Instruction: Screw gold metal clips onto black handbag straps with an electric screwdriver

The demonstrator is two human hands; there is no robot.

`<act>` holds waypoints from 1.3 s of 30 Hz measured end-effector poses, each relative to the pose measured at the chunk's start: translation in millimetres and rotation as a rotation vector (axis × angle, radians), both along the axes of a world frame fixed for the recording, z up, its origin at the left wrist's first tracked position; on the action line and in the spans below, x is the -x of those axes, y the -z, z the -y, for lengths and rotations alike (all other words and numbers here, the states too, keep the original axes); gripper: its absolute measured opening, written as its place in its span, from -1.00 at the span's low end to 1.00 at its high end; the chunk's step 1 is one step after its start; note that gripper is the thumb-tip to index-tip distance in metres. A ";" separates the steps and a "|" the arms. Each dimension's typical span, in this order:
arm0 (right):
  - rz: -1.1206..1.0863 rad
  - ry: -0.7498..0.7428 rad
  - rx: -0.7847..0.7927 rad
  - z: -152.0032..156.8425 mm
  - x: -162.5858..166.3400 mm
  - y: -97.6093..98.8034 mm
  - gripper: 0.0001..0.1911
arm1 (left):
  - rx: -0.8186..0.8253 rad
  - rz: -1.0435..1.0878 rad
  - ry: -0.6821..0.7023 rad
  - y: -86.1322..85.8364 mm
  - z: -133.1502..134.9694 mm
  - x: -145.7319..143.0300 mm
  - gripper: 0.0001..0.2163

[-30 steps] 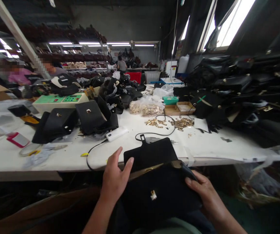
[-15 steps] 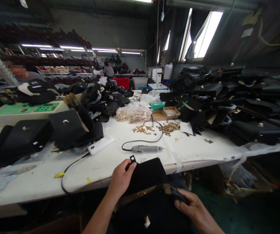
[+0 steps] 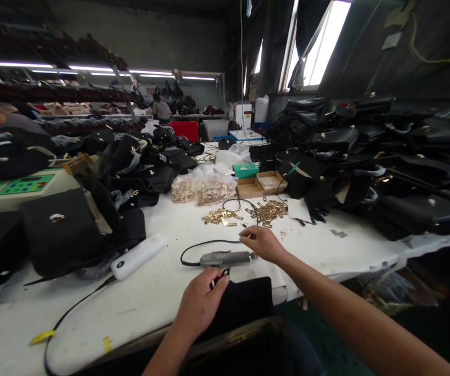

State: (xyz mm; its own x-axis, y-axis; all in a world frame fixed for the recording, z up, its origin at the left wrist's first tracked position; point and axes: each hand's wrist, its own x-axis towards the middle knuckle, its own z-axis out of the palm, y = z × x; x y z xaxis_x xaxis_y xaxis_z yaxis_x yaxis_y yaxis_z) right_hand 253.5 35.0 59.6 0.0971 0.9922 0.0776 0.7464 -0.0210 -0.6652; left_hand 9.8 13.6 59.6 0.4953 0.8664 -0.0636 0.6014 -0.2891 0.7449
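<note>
My left hand [image 3: 203,297] pinches the far edge of a black bag's flap [image 3: 248,300], where a small dark tab with a square opening sticks up past the fingertips. The body of the black bag [image 3: 244,347] lies low in front of me, with a dull sheen along its folded edge. Stretched out over the white table, my right hand [image 3: 263,243] has its thumb and fingertips drawn together; whether they hold something small is hidden. Close below it lies a grey electric screwdriver [image 3: 225,259] with a black cord. Gold metal plates [image 3: 268,211] lie loose just beyond that hand.
Clear bags of gold fittings [image 3: 216,190], a cardboard tray [image 3: 270,181] and a green box [image 3: 245,170] stand farther back. Black bags are heaped at right [image 3: 413,167] and left [image 3: 62,230]. A white power bank [image 3: 138,257] trails a cable. Other people are in the background.
My right hand has let go of the bag and moved forward over the table, beside the screwdriver. My left hand keeps its pinch at the flap. The view has shifted to the right.
</note>
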 end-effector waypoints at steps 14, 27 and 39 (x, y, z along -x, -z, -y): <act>0.305 0.034 0.150 -122.8 -1.8 60.7 -0.86 | 0.209 0.161 -0.065 34.7 -20.0 2.1 -0.67; -0.234 -0.170 -0.581 -14.9 31.7 32.2 -0.95 | 0.148 0.321 -0.072 28.7 -0.5 10.3 -0.77; -0.763 -0.077 -0.096 56.0 65.7 -3.9 -0.71 | 0.081 0.341 -0.130 17.9 33.5 12.3 -0.72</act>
State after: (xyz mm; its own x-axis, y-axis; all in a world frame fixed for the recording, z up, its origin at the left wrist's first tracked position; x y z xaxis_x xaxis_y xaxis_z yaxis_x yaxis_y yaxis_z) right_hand 187.8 -21.0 63.5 0.0894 0.9907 0.1026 0.0774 0.0958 -0.9924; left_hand -2.4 -19.9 41.7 0.3858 0.9225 0.0156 0.3422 -0.1588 0.9261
